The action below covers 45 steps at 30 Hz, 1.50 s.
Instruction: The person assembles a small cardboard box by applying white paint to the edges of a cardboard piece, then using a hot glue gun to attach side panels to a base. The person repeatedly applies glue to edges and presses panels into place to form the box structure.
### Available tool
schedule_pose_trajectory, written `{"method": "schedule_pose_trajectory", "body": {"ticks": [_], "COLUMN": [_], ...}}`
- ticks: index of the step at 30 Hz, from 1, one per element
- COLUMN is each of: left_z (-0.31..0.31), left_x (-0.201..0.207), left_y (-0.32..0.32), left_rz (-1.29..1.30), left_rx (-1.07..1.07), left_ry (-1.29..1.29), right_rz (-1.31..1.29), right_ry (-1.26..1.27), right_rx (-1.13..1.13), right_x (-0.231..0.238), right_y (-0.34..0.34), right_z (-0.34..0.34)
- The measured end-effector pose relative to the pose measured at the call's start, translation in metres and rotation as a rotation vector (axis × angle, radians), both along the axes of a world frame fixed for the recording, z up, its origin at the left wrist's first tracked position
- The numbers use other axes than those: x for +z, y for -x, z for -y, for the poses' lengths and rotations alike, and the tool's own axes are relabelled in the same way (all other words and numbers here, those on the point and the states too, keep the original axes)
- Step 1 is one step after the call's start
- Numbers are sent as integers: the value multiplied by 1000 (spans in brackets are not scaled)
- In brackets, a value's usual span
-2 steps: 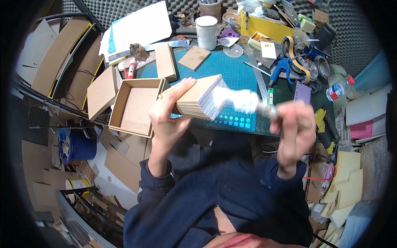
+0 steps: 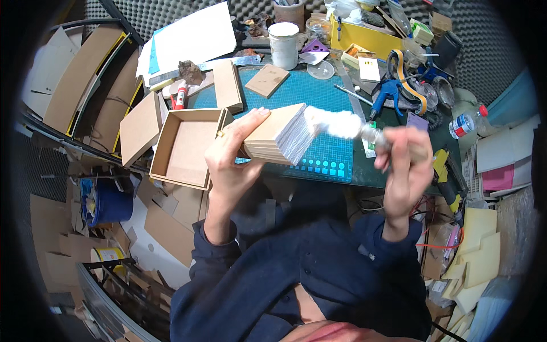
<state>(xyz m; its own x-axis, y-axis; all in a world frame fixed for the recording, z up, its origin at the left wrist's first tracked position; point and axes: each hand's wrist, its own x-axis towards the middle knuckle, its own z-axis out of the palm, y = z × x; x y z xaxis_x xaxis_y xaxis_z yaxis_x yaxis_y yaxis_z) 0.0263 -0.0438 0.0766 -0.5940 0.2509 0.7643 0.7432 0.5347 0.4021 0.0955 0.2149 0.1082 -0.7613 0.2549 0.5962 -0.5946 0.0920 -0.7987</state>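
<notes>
My left hand (image 2: 229, 153) is closed around a stack of thin brown boards (image 2: 272, 132), tilted above the cutting mat (image 2: 256, 91). The stack's right-hand end face is streaked with white. Gripped in my right hand (image 2: 409, 162) is a paintbrush (image 2: 339, 123), its bristles thick with white paint or glue. The bristle tip is at the far upper corner of the streaked end face, slightly blurred. Directly left of the stack sits an open brown box (image 2: 187, 145).
Loose brown boards (image 2: 266, 80) lie on the mat, with a white tub (image 2: 284, 47) behind. To the right are a steel ruler (image 2: 354, 97), a blue clamp (image 2: 387, 97) and a plastic bottle (image 2: 462, 125). A red-and-white glue tube (image 2: 181, 96) lies behind the box.
The brush has shifted up and to the right along the end face, toward its far corner. My right hand has moved slightly right. The stack and my left hand stay nearly still.
</notes>
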Motion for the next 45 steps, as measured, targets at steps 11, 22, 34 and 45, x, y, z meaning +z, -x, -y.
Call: {"method": "schedule_pose_trajectory", "body": {"ticks": [11,22,34,45], "left_z": [-1,-9,-11,-11], "left_x": [1,-16,0,-2], "left_y": [-3,0,-1,0], "left_rz": [80,233,105,97], "left_rx": [-39,-127,-85,-81], "left_ry": [-94,-290,-191,-159], "right_rz": [12,-103,-82,-79], "right_ry": [358,271,245,60], "right_rx": [78,34,22,-112], "right_x": [-5,-9,6,9], "right_y": [3,-29,0,17], "right_z": [-11,26,16,20]}}
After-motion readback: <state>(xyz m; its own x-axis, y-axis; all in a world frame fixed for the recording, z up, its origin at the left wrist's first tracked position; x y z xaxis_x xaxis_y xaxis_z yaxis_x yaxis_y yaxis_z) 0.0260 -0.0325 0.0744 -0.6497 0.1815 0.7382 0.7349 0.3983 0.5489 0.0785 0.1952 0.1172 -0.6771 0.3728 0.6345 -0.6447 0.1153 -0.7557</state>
